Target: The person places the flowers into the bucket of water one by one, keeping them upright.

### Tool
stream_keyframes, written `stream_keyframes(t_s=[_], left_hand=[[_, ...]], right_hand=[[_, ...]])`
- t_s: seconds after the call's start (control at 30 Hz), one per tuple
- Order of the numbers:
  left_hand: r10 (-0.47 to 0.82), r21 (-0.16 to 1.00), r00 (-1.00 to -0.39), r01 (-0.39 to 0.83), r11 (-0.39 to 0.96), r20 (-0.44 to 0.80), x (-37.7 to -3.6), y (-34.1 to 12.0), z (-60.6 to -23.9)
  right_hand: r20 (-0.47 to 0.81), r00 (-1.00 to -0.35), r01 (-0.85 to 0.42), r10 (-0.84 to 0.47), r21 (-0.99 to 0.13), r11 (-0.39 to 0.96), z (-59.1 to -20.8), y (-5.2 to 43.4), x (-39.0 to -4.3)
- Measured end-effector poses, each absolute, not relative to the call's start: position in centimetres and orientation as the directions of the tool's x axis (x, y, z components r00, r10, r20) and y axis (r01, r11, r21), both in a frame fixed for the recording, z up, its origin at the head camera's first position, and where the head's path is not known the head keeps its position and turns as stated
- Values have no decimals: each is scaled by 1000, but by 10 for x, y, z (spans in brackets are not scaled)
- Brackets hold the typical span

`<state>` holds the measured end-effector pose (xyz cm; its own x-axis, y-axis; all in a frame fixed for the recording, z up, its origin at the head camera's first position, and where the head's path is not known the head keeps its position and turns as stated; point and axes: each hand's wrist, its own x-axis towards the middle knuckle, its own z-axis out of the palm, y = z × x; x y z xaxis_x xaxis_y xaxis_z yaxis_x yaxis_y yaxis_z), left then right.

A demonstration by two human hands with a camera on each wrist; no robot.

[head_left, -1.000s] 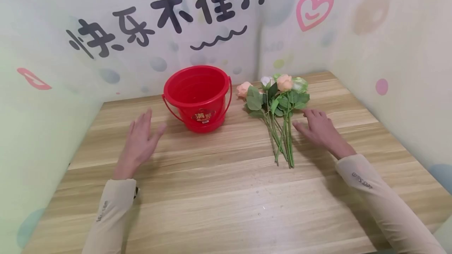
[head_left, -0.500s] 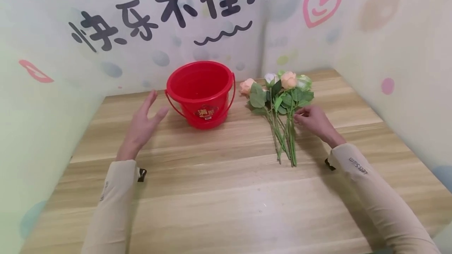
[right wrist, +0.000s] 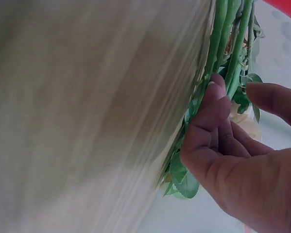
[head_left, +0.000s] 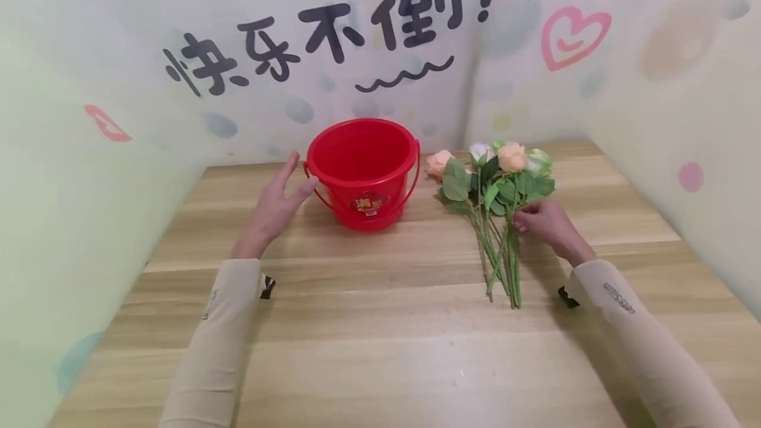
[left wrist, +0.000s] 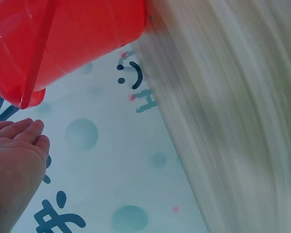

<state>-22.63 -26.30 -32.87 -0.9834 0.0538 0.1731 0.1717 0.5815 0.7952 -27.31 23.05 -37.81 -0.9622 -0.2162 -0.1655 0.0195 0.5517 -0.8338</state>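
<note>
My right hand (head_left: 543,223) curls its fingertips onto the flower stems (head_left: 502,256) lying on the table (head_left: 380,349); my left hand (head_left: 275,207), fingers straight, hovers just beside the red bucket (head_left: 362,174)

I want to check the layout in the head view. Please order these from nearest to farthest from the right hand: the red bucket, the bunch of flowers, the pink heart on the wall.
1. The bunch of flowers: lying on the table, its stems at the fingertips of the right hand.
2. The red bucket: standing farther left, beside the left hand.
3. The pink heart: up on the back wall, above the flowers.
</note>
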Motion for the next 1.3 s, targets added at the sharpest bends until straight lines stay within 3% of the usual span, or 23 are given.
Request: stream_keyframes(t_s=[0.23, 0.63, 1.3], left_hand=[[62, 804, -994, 105, 585, 85, -230, -254, -333], [68, 854, -996, 88, 513, 61, -232, -236, -343], [11, 839, -989, 131, 528, 148, -229, -251, -327]], right_hand=[[-198, -959, 54, -205, -832, 552, -391, 238, -260], [-238, -951, 89, -197, -822, 563, -400, 253, -245], [-219, -948, 45, -232, -811, 583, -377, 232, -271]])
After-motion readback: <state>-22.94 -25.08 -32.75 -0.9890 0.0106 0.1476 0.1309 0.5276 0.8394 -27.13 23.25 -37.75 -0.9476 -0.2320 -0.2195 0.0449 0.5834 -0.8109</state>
